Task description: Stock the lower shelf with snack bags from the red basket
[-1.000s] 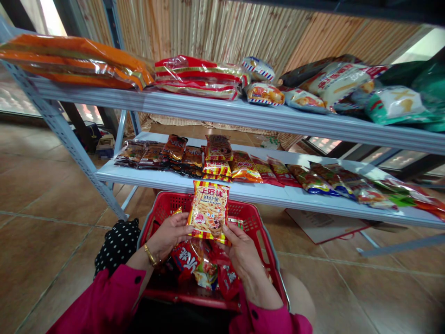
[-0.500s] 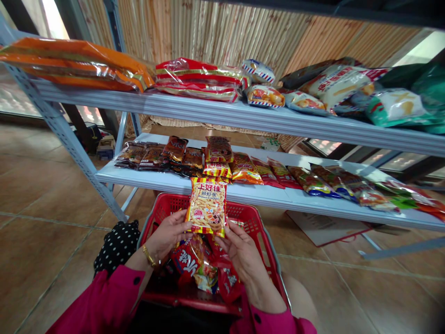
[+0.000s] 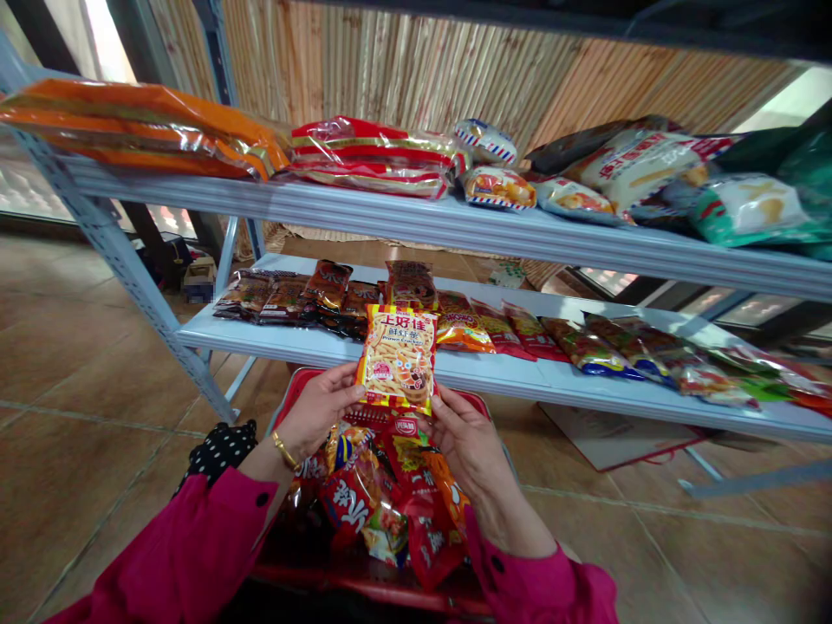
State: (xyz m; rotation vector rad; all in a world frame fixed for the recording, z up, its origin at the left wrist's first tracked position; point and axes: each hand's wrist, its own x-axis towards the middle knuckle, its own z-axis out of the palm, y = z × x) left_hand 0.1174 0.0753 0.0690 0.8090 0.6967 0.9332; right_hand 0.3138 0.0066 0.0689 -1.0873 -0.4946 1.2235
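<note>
A yellow and red bag of prawn crackers (image 3: 399, 357) is held upright between my two hands, its printed front facing me. My left hand (image 3: 325, 403) pinches its lower left edge. At the lower right corner, my right hand (image 3: 471, 442) grips it between thumb and fingers. Below the bag sits a red plastic basket (image 3: 364, 582) holding several snack packets, among them a red packet (image 3: 351, 498). Behind the bag, more snack packets, including an orange and yellow packet (image 3: 464, 322), lie on the lower shelf (image 3: 312, 348); the held bag hides part of them.
Across the back runs an upper shelf (image 3: 364, 221) with orange bags (image 3: 143, 130), red bags (image 3: 377, 156) and several others. A blue-grey metal post (image 3: 136, 260) stands at the left. Under the lower shelf a flat board (image 3: 604, 433) lies on the tiled floor.
Both hands have raised the prawn cracker bag slightly and moved it a little right, in front of the lower shelf's edge. More of the packets in the basket now show.
</note>
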